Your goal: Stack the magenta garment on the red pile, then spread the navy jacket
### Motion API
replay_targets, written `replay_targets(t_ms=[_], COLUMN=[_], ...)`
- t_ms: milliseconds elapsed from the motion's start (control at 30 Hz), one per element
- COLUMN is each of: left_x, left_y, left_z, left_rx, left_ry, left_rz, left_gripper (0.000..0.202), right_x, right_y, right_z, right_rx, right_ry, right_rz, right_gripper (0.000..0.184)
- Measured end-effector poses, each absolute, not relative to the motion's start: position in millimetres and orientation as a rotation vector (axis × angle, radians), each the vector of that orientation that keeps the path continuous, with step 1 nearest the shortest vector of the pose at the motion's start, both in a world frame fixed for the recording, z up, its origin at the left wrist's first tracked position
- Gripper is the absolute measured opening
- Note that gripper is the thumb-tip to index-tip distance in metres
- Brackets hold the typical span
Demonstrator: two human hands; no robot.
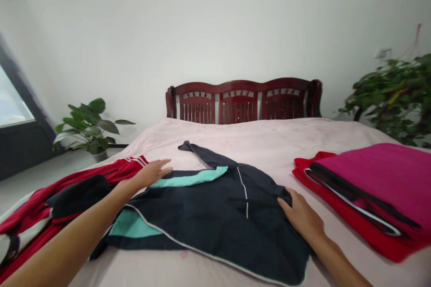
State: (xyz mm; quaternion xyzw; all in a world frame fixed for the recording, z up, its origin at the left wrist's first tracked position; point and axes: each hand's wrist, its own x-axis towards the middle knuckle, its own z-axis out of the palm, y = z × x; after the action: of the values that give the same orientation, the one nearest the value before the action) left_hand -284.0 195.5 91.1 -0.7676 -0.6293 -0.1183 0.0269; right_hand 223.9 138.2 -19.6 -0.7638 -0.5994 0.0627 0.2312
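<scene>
The right hand lay open and flat, its fingers on the edge of a navy jacket with teal panels, spread on the bed. The left hand was open with fingers spread, at the jacket's upper left; contact with the teal panel could not be confirmed from this view. Neither hand held anything. A red garment lay left of the jacket; a folded red-and-magenta stack lay to the right. Beyond stood a wooden headboard, flanked by two potted plants.
</scene>
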Motion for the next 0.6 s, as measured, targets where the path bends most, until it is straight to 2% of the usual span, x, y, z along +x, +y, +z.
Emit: replay_targets(t_ms=[67,167,267,333,433,600], left_x=[-278.9,-275.1,-273.0,-270.8,-267.8,-276.0], left_y=[181.0,154.9,133.5,118.3,85.5,12.5], left_z=[67.7,38.2,29.9,36.1,53.3,70.2], left_rx=[-2.536,-2.63,-2.652,-2.627,-2.56,-2.715], left_ry=[-1.84,-1.734,-1.665,-1.638,-1.535,-1.447], left_rz=[-0.283,-0.177,-0.155,-0.213,-0.346,-0.351], left_gripper=[0.049,0.045,0.023,0.019,0.014,0.003], right_x=[224.5,224.9,220.7,213.6,193.5,146.9], right_y=[136.3,130.9,123.1,115.7,97.5,47.8], right_z=[-23.3,-23.3,-16.5,-8.8,7.1,36.9], right_rx=[-2.109,-2.077,-1.958,-1.826,-1.595,-1.263], right_ry=[-1.641,-1.717,-1.794,-1.831,-1.988,-2.38], right_rz=[0.104,-0.167,-0.471,-0.551,-0.361,0.401], right_gripper=[0.055,0.05,0.042,0.038,0.038,0.045])
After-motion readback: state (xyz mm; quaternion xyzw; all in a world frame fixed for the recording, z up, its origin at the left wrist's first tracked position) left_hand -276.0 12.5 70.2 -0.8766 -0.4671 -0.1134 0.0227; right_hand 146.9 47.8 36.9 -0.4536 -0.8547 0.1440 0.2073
